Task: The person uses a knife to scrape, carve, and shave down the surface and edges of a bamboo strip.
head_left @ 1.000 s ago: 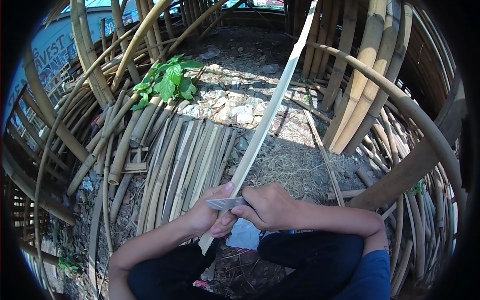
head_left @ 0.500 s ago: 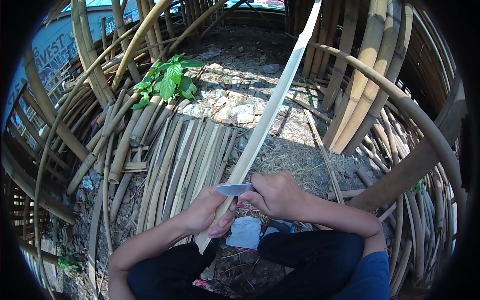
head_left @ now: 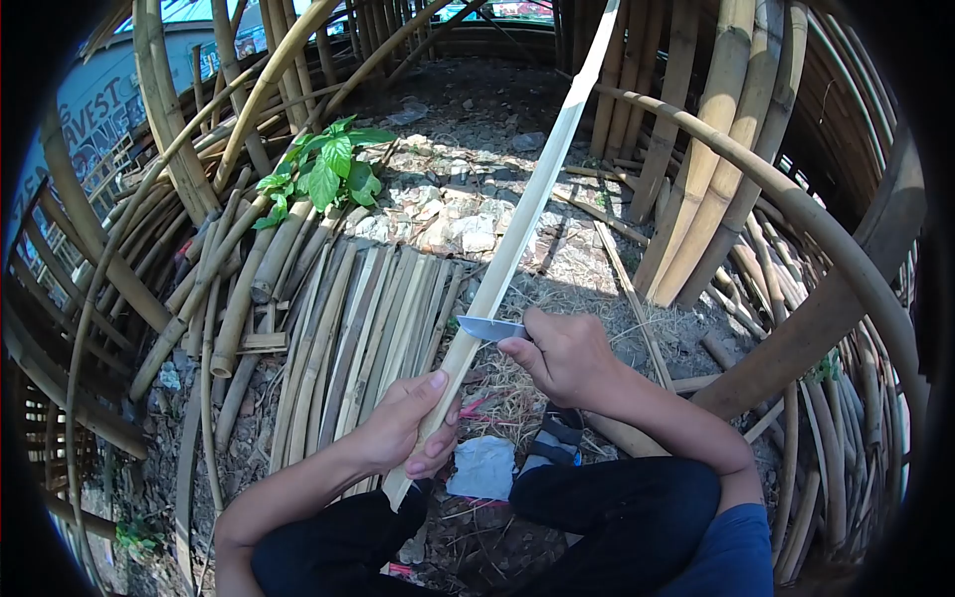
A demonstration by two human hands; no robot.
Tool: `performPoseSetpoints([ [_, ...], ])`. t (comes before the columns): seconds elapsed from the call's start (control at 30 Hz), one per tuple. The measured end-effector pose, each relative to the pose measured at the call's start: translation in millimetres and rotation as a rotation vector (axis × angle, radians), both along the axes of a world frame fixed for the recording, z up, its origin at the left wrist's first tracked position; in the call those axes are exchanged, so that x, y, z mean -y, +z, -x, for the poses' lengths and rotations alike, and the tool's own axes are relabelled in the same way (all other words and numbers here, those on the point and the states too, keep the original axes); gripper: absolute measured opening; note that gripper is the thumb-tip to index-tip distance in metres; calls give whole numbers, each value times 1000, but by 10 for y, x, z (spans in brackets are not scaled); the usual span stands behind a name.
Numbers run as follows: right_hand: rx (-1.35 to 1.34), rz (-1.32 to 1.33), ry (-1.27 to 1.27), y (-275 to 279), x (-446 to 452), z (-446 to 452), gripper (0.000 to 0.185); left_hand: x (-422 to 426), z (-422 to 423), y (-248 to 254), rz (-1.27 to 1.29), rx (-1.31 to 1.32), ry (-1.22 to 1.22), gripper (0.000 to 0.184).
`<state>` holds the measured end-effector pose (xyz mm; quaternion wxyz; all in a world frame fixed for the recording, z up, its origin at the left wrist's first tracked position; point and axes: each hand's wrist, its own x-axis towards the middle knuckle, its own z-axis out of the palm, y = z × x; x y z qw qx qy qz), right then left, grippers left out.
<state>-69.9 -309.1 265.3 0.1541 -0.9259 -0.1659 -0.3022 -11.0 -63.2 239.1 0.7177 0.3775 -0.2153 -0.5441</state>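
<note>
Moved since the earlier frame: right hand [head_left: 567, 363] and knife [head_left: 492, 328], now carried farther up the bamboo strip [head_left: 514, 249] and set well apart from the left hand [head_left: 408, 423]. The whole view is also slightly shifted.

Head view, item one: bamboo strip, pale, long, held aslant above the ground [head_left: 468, 214]. Its lower end is directed toward the near edge, its upper end toward the far edge. A short tail is left projecting below the left hand.

Item two: left hand, wrapped round the strip near its lower end.

Item three: right hand, closed on the knife, its handle hidden by the fingers. The blade is laid crosswise over the strip; the exact depth of contact cannot be told.

Item four: split slats [head_left: 350, 348], laid in a row toward the ground's left edge. Also recorded: grey sheet [head_left: 482, 468], at the near edge, beside the left hand.

Step in hand, as judged: the strip's surface is being shaved. For the next move, a firm left-hand hold and a shallow, even blade angle are called for, with fingers kept clear of the edge.
</note>
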Motion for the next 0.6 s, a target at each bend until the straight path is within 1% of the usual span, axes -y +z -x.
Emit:
performPoseSetpoints([
  [0.2, 34, 53, -14, 31, 52, 3, 46, 5, 8, 26, 7, -23, -10, 47],
  [0.3, 39, 17, -87, 73, 224, -68, 49, -24, 7, 11, 12, -14, -3, 47],
  [0.37, -66, -121, -275, 187, 447, -105, 51, -59, 17, -10, 12, 14, -5, 47],
  [0.5, -120, -84, -334, 169, 560, -114, 53, -80, 11, -41, -29, 19, -22, 47],
  [0.57, -134, -89, -348, 209, 622, -117, 55, -80, 11, -73, -39, 5, -19, 48],
  [0.6, -118, -136, -364, 218, 713, -162, 56, -82, 10, -86, -44, 6, -26, 48],
])
